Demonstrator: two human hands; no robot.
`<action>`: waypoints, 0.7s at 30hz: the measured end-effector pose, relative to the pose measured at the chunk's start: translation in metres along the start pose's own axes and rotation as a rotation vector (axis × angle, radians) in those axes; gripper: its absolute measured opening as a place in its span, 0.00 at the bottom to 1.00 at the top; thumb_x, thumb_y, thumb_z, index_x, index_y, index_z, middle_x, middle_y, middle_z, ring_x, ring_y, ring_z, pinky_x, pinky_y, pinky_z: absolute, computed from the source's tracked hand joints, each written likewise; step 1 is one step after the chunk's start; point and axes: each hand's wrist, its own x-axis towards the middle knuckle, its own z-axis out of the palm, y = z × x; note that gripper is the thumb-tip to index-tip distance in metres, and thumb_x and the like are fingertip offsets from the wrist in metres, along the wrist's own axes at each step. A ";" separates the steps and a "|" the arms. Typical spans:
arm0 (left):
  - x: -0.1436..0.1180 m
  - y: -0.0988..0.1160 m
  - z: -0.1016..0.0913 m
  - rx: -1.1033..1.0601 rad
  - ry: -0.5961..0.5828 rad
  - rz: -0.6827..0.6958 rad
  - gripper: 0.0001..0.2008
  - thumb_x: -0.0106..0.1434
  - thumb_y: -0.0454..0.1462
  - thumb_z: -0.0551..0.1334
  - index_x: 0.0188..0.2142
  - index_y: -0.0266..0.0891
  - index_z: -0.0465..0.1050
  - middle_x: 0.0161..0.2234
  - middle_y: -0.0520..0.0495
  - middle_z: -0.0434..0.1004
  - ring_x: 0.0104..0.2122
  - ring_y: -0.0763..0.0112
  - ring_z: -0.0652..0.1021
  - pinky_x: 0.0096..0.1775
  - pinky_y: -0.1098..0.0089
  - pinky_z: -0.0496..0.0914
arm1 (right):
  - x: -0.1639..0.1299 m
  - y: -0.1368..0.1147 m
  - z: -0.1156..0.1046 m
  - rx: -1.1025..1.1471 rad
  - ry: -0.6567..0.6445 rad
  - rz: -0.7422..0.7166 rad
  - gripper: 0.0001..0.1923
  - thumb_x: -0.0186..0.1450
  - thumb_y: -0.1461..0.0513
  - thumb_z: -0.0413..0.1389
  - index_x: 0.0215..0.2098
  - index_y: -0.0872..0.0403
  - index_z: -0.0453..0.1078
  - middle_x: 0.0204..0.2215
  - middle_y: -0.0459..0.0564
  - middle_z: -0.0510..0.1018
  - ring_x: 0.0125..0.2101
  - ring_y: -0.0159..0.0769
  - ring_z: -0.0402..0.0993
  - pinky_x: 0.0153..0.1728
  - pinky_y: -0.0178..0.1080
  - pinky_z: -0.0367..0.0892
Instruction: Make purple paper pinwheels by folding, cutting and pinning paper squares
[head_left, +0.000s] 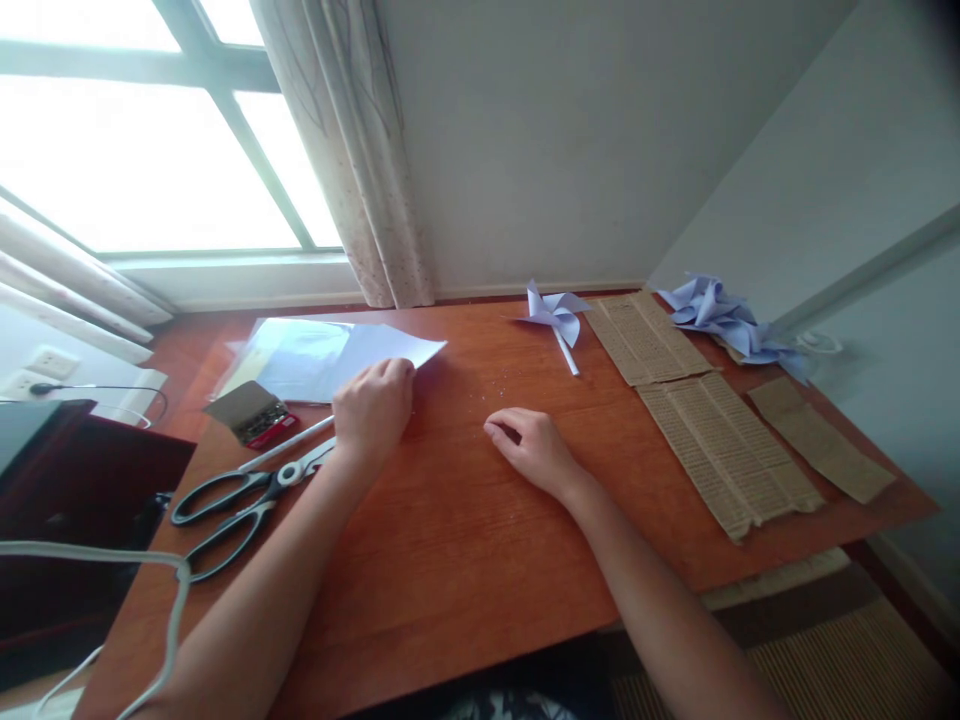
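Note:
My left hand [373, 408] rests on the edge of a stack of pale paper sheets [330, 355] at the left of the wooden table [465, 520], its fingers curled over a sheet. Palm down on the bare wood near the table's middle lies my right hand [532, 450], fingers loosely curled and holding nothing. A pale blue paper pinwheel on a white stick [556, 320] lies beyond it near the wall. Black-handled scissors [247, 500] lie beside my left forearm.
Corrugated cardboard strips [705, 420] cover the right side of the table, with a pile of blue pinwheels [720, 318] in the far right corner. A small box of pins [251, 412] and a white stick [289, 443] lie at the left. A curtain [360, 160] hangs behind.

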 end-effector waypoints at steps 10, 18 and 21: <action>-0.065 0.025 0.007 -0.436 -0.201 0.395 0.10 0.73 0.40 0.56 0.39 0.43 0.75 0.38 0.50 0.83 0.37 0.65 0.82 0.38 0.68 0.69 | -0.004 -0.011 -0.031 0.108 0.098 -0.137 0.21 0.66 0.56 0.63 0.56 0.48 0.70 0.54 0.54 0.76 0.56 0.47 0.70 0.58 0.51 0.66; -0.078 0.023 0.007 -0.697 -0.290 0.254 0.05 0.67 0.39 0.63 0.35 0.42 0.75 0.33 0.51 0.82 0.31 0.70 0.81 0.37 0.72 0.72 | -0.009 -0.018 -0.024 0.033 -0.214 -0.222 0.13 0.66 0.60 0.63 0.49 0.49 0.74 0.47 0.52 0.81 0.50 0.45 0.75 0.54 0.49 0.71; -0.078 0.023 0.007 -0.745 -0.295 0.235 0.04 0.66 0.38 0.63 0.35 0.43 0.76 0.33 0.51 0.82 0.31 0.70 0.80 0.36 0.73 0.72 | -0.009 -0.016 -0.018 -0.021 -0.260 -0.211 0.07 0.69 0.65 0.58 0.43 0.50 0.76 0.41 0.51 0.83 0.44 0.43 0.77 0.48 0.46 0.73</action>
